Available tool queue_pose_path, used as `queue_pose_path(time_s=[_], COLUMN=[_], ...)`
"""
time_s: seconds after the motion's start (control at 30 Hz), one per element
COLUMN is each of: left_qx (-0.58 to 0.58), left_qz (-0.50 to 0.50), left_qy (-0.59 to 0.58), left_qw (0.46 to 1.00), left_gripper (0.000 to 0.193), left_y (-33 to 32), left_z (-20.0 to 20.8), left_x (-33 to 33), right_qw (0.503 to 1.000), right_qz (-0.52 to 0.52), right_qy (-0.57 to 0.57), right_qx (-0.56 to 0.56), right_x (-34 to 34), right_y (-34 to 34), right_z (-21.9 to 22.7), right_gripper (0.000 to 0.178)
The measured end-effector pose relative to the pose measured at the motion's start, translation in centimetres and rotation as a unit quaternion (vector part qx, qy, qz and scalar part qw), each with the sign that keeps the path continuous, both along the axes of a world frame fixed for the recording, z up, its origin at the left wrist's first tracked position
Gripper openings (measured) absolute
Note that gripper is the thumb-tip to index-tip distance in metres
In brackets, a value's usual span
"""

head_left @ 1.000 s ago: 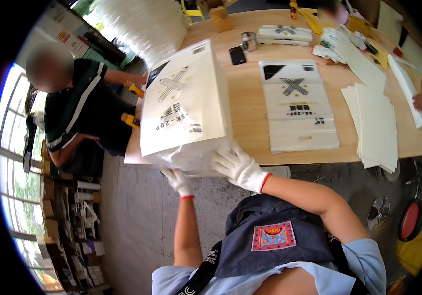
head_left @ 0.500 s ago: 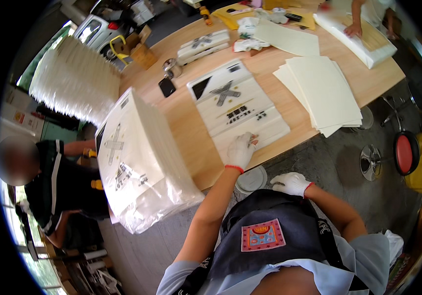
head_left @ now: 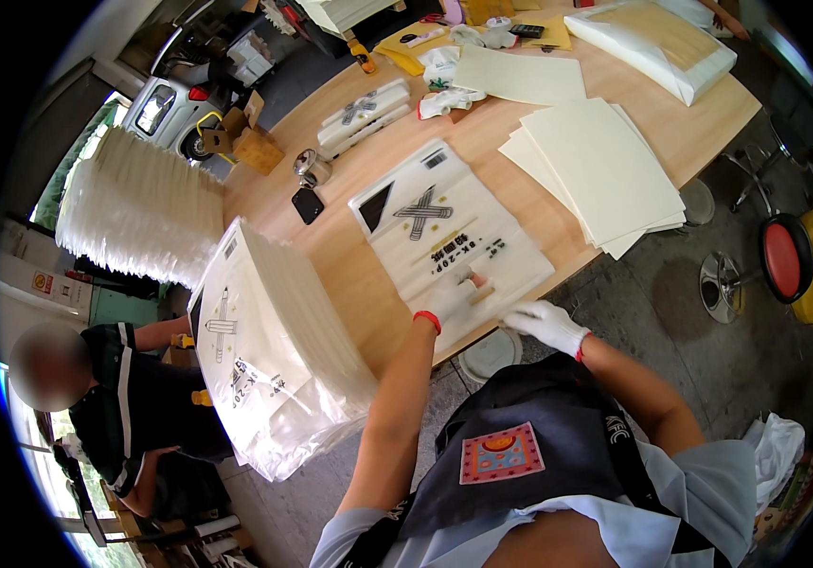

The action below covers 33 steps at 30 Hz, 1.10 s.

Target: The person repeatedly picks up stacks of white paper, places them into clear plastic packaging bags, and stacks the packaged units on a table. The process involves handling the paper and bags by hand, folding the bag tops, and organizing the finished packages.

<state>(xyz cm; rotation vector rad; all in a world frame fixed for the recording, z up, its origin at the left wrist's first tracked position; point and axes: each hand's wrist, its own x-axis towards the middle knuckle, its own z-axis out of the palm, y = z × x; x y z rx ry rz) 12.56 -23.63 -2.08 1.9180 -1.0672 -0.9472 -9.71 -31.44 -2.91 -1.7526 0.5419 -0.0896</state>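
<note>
A flat white plastic bag (head_left: 449, 213) printed with crossed pencils lies on the wooden table in front of me. My left hand (head_left: 455, 298), in a white glove with bare fingertips, rests on the bag's near end, thumb and fingers apart; its outline blends with the white plastic. My right hand (head_left: 553, 327), gloved in white with a red cuff, is at the table's near edge beside the bag's near right corner. Its fingers stretch toward the bag; whether they touch it I cannot tell. To the left stands a tall pile of the same bags (head_left: 288, 346), wrapped in clear plastic.
Cream sheets (head_left: 600, 175) lie stacked on the right of the table (head_left: 326, 251). Beyond the bag are a phone (head_left: 308, 205), a metal pot (head_left: 312, 168) and folded bags (head_left: 364, 115). A person (head_left: 155, 398) stands left. A round stool (head_left: 785, 270) is at right.
My right hand has moved up and forward to the table edge by the bag. My left hand stays on the bag's near end. The view has shifted slightly.
</note>
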Motion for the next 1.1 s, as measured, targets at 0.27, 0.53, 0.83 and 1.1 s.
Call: queue_pose_path(time_s=[0.27, 0.53, 0.83, 1.1], left_qx=[0.012, -0.165, -0.202, -0.264], left_qz=[0.003, 0.213, 0.088, 0.218], left_qy=[0.043, 0.182, 0.209, 0.199], left_qw=[0.999, 0.945, 0.953, 0.919], left_gripper=[0.018, 0.024, 0.026, 0.015], left_y=[1.2, -1.5, -1.6, -1.7], left_z=[2.5, 5.1, 4.3, 5.3], left_x=[1.6, 1.3, 2.4, 2.7], right_qw=[0.977, 0.992, 0.989, 0.962], right_qz=[-0.044, -0.125, -0.14, -0.159], right_qy=[0.066, -0.003, -0.051, -0.003], right_qx=[0.199, 0.004, 0.022, -0.221], right_x=[5.5, 7.7, 6.3, 5.5], right_y=[0.1, -3.8, -4.1, -4.1], right_z=[3.5, -1.0, 6.5, 5.8], right_gripper=[0.047, 0.036, 0.042, 0.041])
